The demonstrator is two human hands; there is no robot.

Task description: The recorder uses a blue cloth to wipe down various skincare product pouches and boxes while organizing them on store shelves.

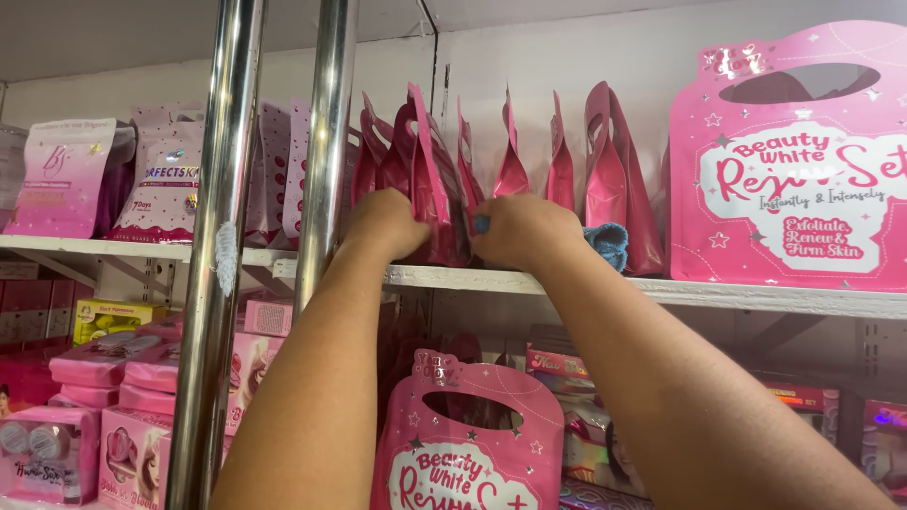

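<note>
Both hands, left hand and right hand, pinch one upright pink pouch between them in the row on the white shelf, each grip pressed to a side, steadying it.

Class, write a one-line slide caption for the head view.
Both hands, left and right, grip upright pink pouches on a white shelf, behind two chrome poles.
</note>
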